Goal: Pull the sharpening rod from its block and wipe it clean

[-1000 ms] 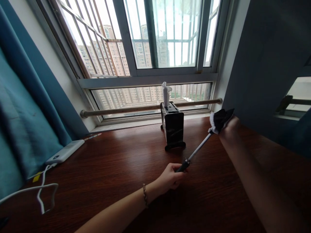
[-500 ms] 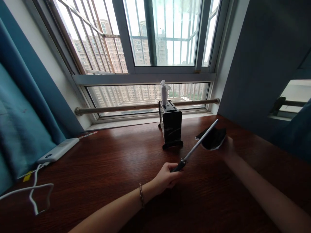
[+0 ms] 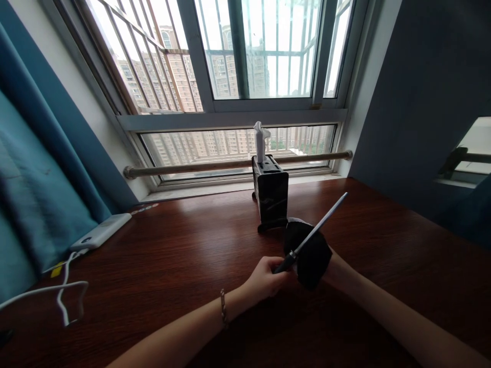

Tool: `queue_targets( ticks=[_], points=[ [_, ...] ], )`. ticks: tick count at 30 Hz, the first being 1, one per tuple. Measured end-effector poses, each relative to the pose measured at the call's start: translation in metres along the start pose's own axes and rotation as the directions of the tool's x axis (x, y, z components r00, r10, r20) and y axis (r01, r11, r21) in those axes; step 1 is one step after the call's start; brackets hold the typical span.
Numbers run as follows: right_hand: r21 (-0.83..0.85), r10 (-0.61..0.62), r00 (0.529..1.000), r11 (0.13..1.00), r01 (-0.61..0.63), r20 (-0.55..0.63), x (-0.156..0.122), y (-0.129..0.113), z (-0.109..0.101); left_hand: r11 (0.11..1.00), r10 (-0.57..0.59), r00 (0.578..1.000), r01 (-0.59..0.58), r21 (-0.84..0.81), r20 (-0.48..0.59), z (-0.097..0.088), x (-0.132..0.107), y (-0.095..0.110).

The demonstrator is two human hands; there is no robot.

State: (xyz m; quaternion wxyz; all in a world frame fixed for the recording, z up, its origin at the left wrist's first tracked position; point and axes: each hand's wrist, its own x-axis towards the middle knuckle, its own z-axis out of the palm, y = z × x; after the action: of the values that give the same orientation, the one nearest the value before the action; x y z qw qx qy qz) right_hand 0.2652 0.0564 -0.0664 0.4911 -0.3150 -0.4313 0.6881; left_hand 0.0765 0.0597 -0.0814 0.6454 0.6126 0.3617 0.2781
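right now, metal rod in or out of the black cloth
Out: the metal rod shows whole, handle to tip, in front of the black cloth.

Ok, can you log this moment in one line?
left hand: holds slim silver rod with black handle | right hand: holds black white-edged cloth | cloth: behind rod | black tissue box: on brown wooden table

At your left hand (image 3: 265, 278) and right hand (image 3: 336, 271), two in all, you have one rod (image 3: 325, 220) and one black cloth (image 3: 315, 263). Beyond them is one tissue box (image 3: 273, 197); to their left, one white device (image 3: 104, 231).
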Motion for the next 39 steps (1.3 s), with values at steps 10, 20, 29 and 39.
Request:
queue_targets(
  ticks=[10,20,29,39],
  points=[
    [-0.102,-0.030,0.999,0.994,0.025,-0.044,-0.004,-0.002,-0.007,0.973,0.086,0.995,-0.075,0.219,-0.041,0.006,-0.001,-0.002],
    [-0.140,-0.044,0.982,0.990,0.018,-0.184,-0.006,0.005,-0.003,0.933,0.213,0.963,-0.150,0.327,-0.163,0.018,-0.008,-0.001],
    [0.056,-0.005,0.998,0.998,0.009,-0.069,-0.001,0.008,-0.007,0.989,-0.100,0.994,0.104,0.108,-0.045,0.006,-0.004,0.006],
    [-0.008,0.000,0.990,1.000,-0.001,-0.139,-0.004,0.013,-0.005,0.950,0.186,0.980,-0.162,0.265,-0.068,0.012,-0.008,0.006]
  ],
)
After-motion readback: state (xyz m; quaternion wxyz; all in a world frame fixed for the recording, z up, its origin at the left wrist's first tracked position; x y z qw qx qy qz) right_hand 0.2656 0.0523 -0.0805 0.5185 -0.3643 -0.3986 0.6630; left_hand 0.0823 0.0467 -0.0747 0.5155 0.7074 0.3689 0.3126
